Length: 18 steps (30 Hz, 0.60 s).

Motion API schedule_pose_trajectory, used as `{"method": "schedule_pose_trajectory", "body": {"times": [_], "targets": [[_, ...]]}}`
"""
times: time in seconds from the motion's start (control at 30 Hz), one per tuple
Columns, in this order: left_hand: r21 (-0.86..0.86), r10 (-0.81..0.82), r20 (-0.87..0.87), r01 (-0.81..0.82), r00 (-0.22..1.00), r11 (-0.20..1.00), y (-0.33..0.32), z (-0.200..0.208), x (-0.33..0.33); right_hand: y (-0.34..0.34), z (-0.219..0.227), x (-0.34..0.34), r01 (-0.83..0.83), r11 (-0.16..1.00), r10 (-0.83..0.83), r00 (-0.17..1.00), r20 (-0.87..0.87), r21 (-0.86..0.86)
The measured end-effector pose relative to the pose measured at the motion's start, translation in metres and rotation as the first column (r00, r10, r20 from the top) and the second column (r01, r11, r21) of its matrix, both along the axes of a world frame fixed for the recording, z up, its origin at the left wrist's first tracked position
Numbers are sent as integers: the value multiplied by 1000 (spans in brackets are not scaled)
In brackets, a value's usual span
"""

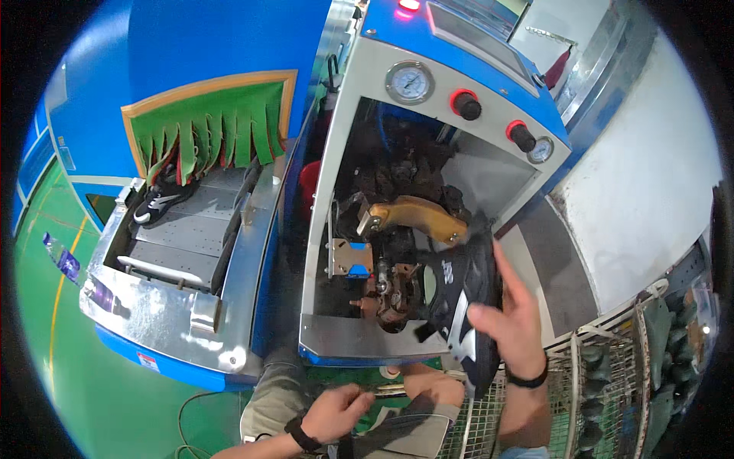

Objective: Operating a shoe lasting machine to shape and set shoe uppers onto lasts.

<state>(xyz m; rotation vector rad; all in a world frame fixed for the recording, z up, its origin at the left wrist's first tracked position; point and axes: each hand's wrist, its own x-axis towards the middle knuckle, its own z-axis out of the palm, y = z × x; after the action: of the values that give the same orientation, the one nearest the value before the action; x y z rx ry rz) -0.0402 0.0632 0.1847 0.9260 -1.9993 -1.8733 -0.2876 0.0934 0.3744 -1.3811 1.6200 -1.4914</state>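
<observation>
My right hand (514, 321) grips a black shoe (474, 287) with a silver-white stripe and white lettering, thumb on the near side. The shoe stands steeply tilted at the right side of the machine's opening, beside a curved yellow-tan block (420, 216). My left hand (336, 414) is low in front of my lap, its fingers curled. Whether it holds anything is hidden. Below the block, a dark metal clamp mechanism (394, 294) sits inside the opening, next to a small tan and blue plate (352, 258).
The blue and grey machine (330, 153) carries gauges (409, 81) and black knobs (466, 105). At left, another black shoe (162, 200) lies on a conveyor (180, 241) under a green strip curtain (210, 130). A wire rack (562, 390) with dark shoe-shaped pieces stands right.
</observation>
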Motion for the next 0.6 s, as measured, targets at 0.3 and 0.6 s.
{"method": "schedule_pose_trajectory", "body": {"times": [0.3,0.6], "targets": [[418,-626,189,515,756,748,16,-89,6,-108,12,-19,80,873,223,812,-539,482],[124,-165,130,149,978,981,-9,-88,34,-132,-17,-2,380,885,-15,601,-799,270]]}}
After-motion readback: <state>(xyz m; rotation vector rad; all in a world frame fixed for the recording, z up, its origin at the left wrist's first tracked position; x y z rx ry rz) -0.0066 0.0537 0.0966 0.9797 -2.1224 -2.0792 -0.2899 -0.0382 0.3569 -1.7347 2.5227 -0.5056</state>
